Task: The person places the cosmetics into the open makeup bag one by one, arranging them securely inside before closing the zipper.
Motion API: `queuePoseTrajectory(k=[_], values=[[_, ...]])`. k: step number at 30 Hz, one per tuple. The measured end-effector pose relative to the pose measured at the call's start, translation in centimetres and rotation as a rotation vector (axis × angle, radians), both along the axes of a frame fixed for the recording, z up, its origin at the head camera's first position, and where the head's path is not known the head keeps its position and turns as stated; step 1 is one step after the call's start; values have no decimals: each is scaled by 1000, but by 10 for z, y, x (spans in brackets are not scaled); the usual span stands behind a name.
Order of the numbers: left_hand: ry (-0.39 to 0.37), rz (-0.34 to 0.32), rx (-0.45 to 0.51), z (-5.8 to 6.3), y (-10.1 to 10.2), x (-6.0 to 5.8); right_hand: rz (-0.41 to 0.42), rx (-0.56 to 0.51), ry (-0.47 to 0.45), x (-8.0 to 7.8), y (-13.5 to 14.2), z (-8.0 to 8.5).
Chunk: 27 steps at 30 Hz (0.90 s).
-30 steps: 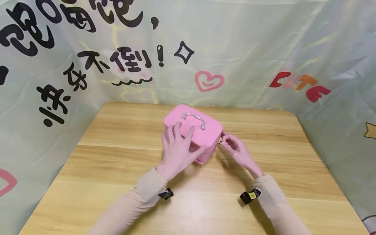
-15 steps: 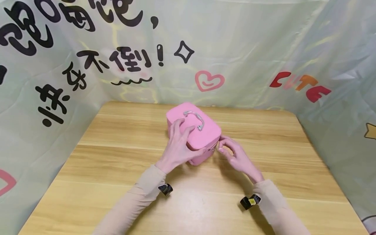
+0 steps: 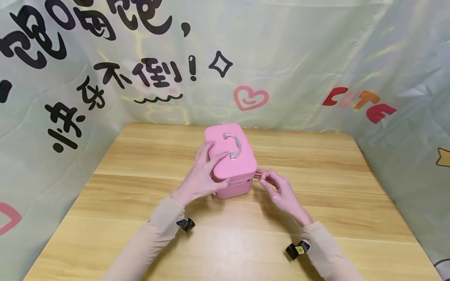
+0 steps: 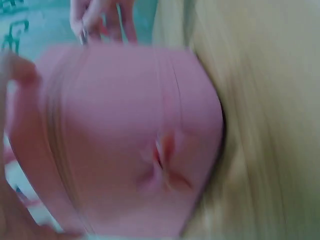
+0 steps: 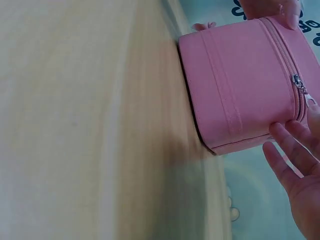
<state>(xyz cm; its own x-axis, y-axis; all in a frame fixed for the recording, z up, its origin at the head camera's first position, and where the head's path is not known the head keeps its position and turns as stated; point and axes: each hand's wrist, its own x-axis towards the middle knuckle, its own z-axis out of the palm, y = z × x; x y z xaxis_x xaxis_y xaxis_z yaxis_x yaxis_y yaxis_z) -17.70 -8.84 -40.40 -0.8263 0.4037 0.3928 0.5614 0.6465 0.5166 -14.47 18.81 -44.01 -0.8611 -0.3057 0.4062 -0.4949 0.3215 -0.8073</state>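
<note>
A pink cosmetic case (image 3: 233, 166) with a curved silver handle (image 3: 239, 146) on its lid stands on the table, lid down flat. My left hand (image 3: 200, 175) grips its near left part, thumb on the end face and fingers along the lid's edge. My right hand (image 3: 281, 193) is at the near right corner. There its thumb and forefinger pinch a metal zipper pull (image 5: 311, 101); the other fingers touch the case's side. The slider sits on the zipper (image 5: 280, 47) around the upper part. A pink bow (image 4: 162, 162) shows on one side, blurred, in the left wrist view.
The wooden table (image 3: 140, 234) extends around the case. Pale printed cloth (image 3: 299, 58) hangs behind it and along both sides. Each sleeve cuff carries a small black wrist camera, one on the left (image 3: 186, 225) and one on the right (image 3: 297, 249).
The case has turned clockwise seen from above, its handle swinging round with it. The left hand moved a little left with the turn. My right hand keeps the zipper pull at the near right corner.
</note>
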Motion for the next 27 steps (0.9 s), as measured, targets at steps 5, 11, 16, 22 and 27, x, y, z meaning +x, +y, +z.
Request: queuePoseTrajectory(k=[5, 11, 16, 22, 27], values=[[-157, 186, 73, 6, 14, 18, 3, -8, 6, 3, -1, -3], [-211, 201, 175, 9, 18, 18, -20, 42, 10, 3, -2, -1], [-271, 164, 248, 10, 15, 12, -16, 72, 18, 5, -3, 2], [-311, 131, 290, 8, 8, 6, -23, 136, 108, 5, -6, 3], [-314, 93, 281, 6, 1, 0, -30, 150, 94, 7, -8, 4]])
